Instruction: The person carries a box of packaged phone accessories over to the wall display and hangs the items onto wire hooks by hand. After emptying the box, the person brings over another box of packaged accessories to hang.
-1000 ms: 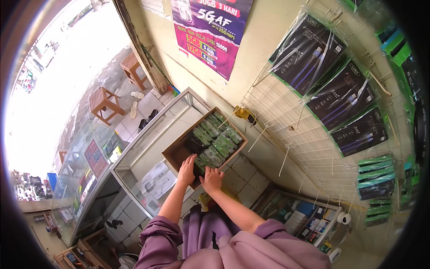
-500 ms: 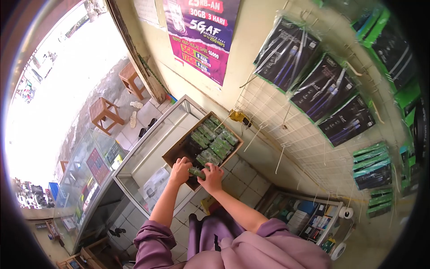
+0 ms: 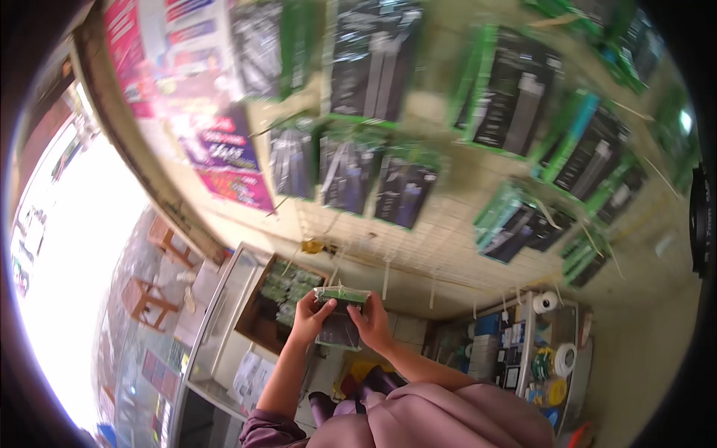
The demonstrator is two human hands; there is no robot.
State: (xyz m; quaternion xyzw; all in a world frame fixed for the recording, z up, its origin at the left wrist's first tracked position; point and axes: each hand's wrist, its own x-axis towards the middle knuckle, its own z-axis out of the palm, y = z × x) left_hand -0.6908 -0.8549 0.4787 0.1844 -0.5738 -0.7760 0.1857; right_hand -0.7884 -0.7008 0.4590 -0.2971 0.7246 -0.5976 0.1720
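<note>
My left hand point(image 3: 308, 318) grips the left side of a bundle of green-and-black plastic packets point(image 3: 340, 332). On the other side, my right hand point(image 3: 371, 324) holds the same bundle with its thumb across the front. The green edge of the bundle faces up, and its dark, shiny part hangs below my thumbs. Its exact contents cannot be made out. Just left of my hands is an open cardboard box point(image 3: 249, 321) with more green plastic-wrapped packs point(image 3: 290, 287) inside.
The box rests on a glass display case point(image 3: 213, 317). Ahead, black-and-green packets point(image 3: 347, 175) hang from hooks on a wire grid point(image 3: 448, 246). A shelf point(image 3: 523, 336) with small boxes and rolls stands at right. Wooden stools point(image 3: 149, 299) are beyond the counter at left.
Both hands have lifted from the box with the bundle and now hold it upright in front of my body. My view has swung up and to the right toward the hanging packets.
</note>
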